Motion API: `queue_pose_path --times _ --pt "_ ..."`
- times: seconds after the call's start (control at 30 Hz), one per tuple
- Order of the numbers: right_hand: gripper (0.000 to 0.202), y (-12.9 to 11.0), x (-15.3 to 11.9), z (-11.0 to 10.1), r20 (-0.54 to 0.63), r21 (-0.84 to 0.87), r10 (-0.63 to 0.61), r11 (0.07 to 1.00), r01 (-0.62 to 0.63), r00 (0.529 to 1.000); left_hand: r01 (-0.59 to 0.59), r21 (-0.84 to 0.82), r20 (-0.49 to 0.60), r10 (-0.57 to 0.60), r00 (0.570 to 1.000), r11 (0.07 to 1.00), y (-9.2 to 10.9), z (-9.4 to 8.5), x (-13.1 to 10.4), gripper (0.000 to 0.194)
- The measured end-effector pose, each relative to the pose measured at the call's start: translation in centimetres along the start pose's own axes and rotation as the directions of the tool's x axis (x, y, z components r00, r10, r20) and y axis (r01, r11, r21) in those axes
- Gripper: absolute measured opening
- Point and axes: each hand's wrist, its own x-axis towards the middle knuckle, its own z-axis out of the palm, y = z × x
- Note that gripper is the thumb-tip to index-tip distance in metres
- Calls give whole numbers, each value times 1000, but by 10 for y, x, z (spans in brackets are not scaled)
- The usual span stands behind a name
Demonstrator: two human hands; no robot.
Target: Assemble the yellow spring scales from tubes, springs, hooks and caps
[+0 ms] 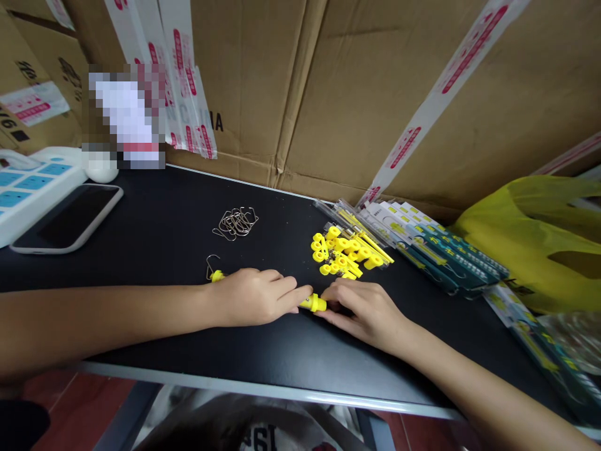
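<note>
Under my left hand [256, 297] lies a slim tubular spring scale, its fingers wrapped over the middle. A yellow end cap [317, 303] sticks out past those fingertips, and a wire hook [212, 264] with a yellow collar shows at the other end. My right hand [364, 310] pinches at the tip of the yellow cap; what lies between its fingertips is partly hidden. Just beyond the right hand is a pile of yellow plastic caps [345, 250] with small springs. A tangle of bent wire hooks [236, 223] lies beyond the left hand.
Clear tubes with yellow rods [359, 228] lie behind the caps. Stacked blister-card packs [436, 244] and a yellow plastic bag [539, 238] stand at the right. A phone [70, 219] and a white power strip [32, 181] are at the left. Cardboard boxes [244, 75] wall the back.
</note>
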Motion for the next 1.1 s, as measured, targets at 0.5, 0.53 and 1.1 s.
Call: queue_pose_path --times 0.5,0.53,1.1 --pt "20 1 0 0 44 -57 20 998 -17 999 7 3 0 -7 1000 1000 0 1 0 28" --pt "20 1 1 0 43 -60 14 998 -11 999 6 5 0 -6 1000 1000 0 1 0 28" --pt "24 1 0 -1 69 -58 37 998 -33 997 0 5 -19 0 1000 1000 0 0 1 27"
